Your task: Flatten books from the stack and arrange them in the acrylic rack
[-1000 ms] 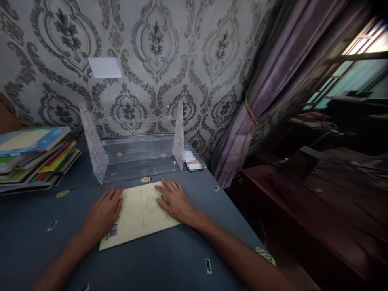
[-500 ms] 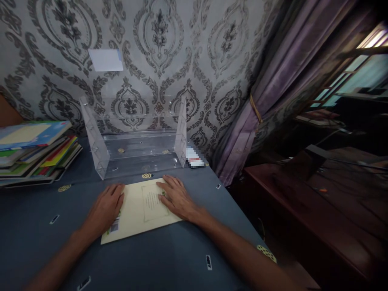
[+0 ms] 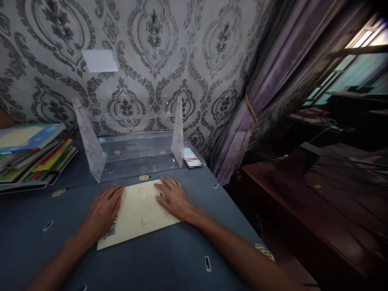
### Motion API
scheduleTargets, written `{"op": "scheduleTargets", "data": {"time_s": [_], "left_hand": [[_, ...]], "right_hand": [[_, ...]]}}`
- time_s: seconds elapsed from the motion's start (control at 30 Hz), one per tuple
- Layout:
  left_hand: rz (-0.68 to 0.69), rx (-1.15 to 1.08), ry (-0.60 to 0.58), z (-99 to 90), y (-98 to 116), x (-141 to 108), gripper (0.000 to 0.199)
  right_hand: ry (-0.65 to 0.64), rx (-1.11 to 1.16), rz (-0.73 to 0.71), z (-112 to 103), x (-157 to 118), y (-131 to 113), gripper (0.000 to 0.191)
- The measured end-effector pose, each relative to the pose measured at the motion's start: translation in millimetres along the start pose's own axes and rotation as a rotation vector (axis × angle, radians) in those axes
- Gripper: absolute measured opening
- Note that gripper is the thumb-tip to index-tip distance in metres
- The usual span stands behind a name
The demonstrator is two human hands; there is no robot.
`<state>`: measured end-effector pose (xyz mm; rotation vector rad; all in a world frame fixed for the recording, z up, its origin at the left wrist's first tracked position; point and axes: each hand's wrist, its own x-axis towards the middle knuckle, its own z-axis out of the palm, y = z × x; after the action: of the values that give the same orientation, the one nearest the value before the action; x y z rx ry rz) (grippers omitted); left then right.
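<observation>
A cream-coloured thin book (image 3: 131, 218) lies flat on the blue-grey tabletop (image 3: 157, 262), a framed block of print facing up. My left hand (image 3: 104, 208) rests on its left end, fingers stretched out and lying flat, partly covering a small picture. On the right end lies my right hand (image 3: 174, 198), palm down with the fingers spread. Neither hand grips the book; both touch its top. Just beyond it stands a clear plastic rack (image 3: 97, 157) with upright side panels.
At the left is a stack of books and papers (image 3: 33, 157). A blurred-out white packet (image 3: 191, 157) lies right of the rack. The patterned wall (image 3: 154, 85) rises behind, with a purple curtain (image 3: 239, 133) at the right. Beyond the table edge stands a dark red desk (image 3: 281, 202).
The view has shifted slightly, so most things appear a little further left. Both hands keep their places on the book.
</observation>
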<state>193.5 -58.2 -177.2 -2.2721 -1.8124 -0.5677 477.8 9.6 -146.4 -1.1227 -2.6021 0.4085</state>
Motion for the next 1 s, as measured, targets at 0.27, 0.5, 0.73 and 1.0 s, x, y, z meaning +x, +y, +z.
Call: {"op": "scheduleTargets", "data": {"time_s": [0.27, 0.5, 0.73, 1.0], "left_hand": [[0.015, 0.002, -0.015, 3.3, -2.4, -2.7, 0.054], [0.132, 0.029, -0.024, 1.4, -2.4, -0.3, 0.059], [0.187, 0.015, -0.072, -1.9, -1.1, -0.3, 0.053], [0.201, 0.003, -0.03, 3.3, -4.1, -0.3, 0.054]], "right_hand": [[0.0, -0.003, -0.005, 1.3, 0.4, 1.2, 0.044], [-0.009, -0.005, 0.004, -0.6, 0.7, -0.8, 0.044], [-0.001, -0.007, -0.012, -1.6, -0.3, -0.8, 0.043], [0.017, 0.002, -0.024, 3.5, 0.6, 2.7, 0.043]]}}
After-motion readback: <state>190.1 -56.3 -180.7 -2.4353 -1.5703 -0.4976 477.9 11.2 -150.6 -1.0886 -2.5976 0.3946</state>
